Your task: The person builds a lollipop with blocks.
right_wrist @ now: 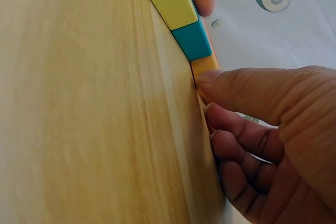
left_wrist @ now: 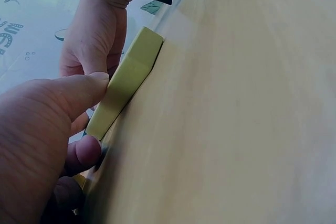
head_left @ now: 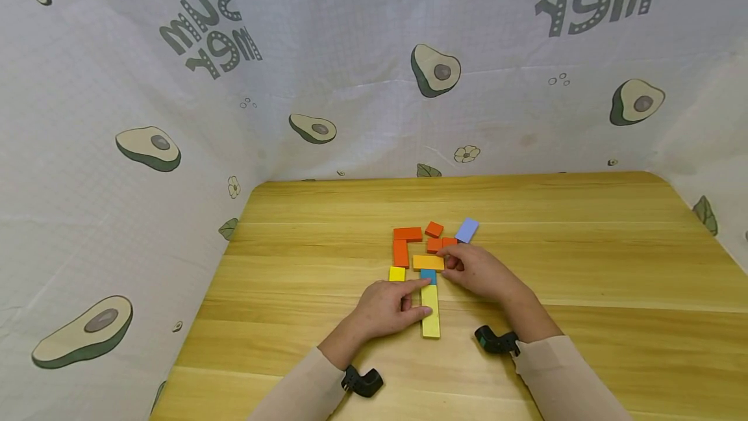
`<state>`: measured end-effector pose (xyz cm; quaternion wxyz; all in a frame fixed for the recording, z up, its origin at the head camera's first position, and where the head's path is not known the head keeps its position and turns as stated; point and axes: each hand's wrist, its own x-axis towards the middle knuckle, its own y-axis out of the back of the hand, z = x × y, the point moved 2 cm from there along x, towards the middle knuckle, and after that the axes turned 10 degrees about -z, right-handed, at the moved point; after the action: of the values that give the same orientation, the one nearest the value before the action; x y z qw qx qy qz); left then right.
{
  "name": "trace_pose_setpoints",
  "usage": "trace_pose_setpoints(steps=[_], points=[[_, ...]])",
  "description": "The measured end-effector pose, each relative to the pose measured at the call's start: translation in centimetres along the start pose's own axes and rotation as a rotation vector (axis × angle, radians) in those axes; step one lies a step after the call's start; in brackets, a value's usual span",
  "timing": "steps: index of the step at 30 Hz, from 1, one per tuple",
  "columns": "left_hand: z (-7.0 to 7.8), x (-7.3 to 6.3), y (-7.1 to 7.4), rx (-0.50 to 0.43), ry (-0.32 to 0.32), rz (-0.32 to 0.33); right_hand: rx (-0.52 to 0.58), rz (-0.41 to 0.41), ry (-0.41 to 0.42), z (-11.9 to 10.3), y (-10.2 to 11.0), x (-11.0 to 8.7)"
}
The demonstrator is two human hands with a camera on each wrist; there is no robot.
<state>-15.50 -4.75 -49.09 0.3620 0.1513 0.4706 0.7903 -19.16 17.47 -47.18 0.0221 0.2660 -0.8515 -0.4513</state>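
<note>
In the head view, a long pale yellow block (head_left: 430,325) lies lengthwise, its far end against a small blue block (head_left: 428,274). Across the blue block's far end sits a yellow-orange block (head_left: 428,263). My left hand (head_left: 382,307) reaches in from the left, its index fingertip on the blue block and its thumb at the pale yellow block's side. With thumb and index finger, my right hand (head_left: 482,271) pinches the right end of the yellow-orange block; the right wrist view shows that thumb (right_wrist: 241,90) against it. A small yellow block (head_left: 397,273) lies just beyond the left hand.
Behind the hands, two orange-red blocks (head_left: 407,234) form a corner. Several smaller orange-red blocks (head_left: 434,229) lie right of them, beside a lavender block (head_left: 467,230). The wooden table (head_left: 292,232) meets a printed cloth (head_left: 362,83) at its back edge.
</note>
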Motion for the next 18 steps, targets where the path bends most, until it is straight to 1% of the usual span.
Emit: trace_pose_setpoints(steps=[6,11,14,18], points=[[-0.09,0.07,0.0,0.005,0.002,-0.007,-0.007,0.002,0.008,-0.13,0.09,-0.05],[-0.05,-0.03,0.07,0.007,-0.007,0.001,0.003,-0.002,0.004,-0.14,0.14,-0.02],[-0.01,-0.05,0.11,0.008,-0.015,0.01,0.027,-0.009,0.004,-0.08,0.16,-0.07],[-0.03,-0.01,0.12,0.011,-0.016,0.011,0.094,-0.02,-0.007,0.13,0.34,-0.24]])
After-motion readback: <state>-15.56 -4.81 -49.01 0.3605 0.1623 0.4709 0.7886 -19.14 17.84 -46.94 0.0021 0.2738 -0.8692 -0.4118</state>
